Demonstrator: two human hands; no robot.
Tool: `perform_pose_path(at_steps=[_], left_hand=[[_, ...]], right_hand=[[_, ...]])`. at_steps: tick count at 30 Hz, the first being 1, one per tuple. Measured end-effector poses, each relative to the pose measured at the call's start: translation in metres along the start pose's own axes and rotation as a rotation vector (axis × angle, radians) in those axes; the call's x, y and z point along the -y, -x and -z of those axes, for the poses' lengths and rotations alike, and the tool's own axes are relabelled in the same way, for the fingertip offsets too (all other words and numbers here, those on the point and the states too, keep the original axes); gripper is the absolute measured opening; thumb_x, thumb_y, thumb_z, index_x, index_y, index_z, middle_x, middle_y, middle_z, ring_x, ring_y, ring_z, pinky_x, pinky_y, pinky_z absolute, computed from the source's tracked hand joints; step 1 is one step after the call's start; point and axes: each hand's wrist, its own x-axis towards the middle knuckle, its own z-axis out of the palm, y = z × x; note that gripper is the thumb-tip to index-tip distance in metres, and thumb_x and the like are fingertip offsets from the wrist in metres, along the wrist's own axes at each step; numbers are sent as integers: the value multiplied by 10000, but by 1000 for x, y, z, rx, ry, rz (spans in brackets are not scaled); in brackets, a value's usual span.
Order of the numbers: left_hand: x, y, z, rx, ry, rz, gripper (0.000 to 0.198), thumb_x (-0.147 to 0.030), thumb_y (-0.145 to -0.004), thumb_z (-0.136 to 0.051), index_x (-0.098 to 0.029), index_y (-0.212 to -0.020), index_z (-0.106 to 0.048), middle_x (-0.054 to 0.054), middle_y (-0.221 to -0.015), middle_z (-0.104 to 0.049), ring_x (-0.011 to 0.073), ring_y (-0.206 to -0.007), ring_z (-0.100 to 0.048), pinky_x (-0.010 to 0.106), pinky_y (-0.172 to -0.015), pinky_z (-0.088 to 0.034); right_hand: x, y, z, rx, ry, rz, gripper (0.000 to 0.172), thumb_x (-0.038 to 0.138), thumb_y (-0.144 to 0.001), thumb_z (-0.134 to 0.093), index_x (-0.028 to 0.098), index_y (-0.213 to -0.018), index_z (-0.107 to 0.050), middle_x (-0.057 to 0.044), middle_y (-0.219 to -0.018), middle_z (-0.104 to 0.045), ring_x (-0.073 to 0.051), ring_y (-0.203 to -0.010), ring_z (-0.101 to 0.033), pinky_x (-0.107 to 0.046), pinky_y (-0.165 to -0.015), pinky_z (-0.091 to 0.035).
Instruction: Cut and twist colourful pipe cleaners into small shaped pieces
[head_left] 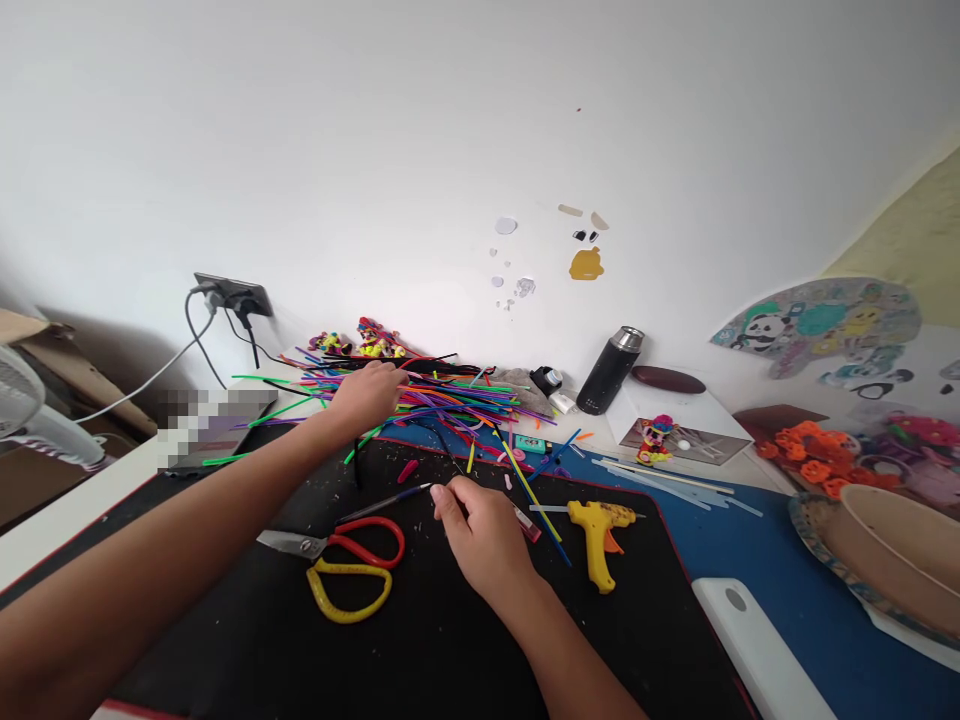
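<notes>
My left hand [369, 398] reaches into a pile of coloured pipe cleaners [457, 400], fingers bent down and together; what they grip is hidden. A black pipe cleaner [357, 465] stands out below it. My right hand [486, 530] is closed above the black mat [450, 660], thumb against the curled fingers. What it holds, if anything, I cannot make out. A pen [386, 503] lies with one end close to my right thumb. Left of that hand lie scissors [330, 549] with one red and one yellow handle. To its right is a yellow glue gun [600, 535].
A black flask [611, 370] stands by the wall, near a white box [690, 420] and a small pipe-cleaner figure [655, 440]. Glue sticks [667, 478], a teal lighter [532, 444] and a white device [757, 640] lie about. A bowl [900, 550] sits far right.
</notes>
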Motion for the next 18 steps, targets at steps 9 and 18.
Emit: perform_pose_path(at_steps=[9, 18], left_hand=[[7, -25, -19, 50, -39, -62, 374, -210, -968, -446, -140, -1128, -776, 184, -1132, -760, 330, -1104, -657, 388, -910, -504], [14, -29, -23, 22, 0, -92, 333, -186, -908, -482, -177, -1025, -793, 179, -1074, -782, 320, -1076, -675, 398, -926, -500]], right_hand=[[2, 1, 0, 9, 10, 14, 390, 443, -1078, -533, 227, -783, -667, -26, -707, -709, -187, -670, -669, -272, -625, -351], [3, 1, -2, 16, 64, 41, 373, 405, -1074, -529, 225, -758, -613, -19, -687, -685, -186, -653, -650, -279, -608, -325]])
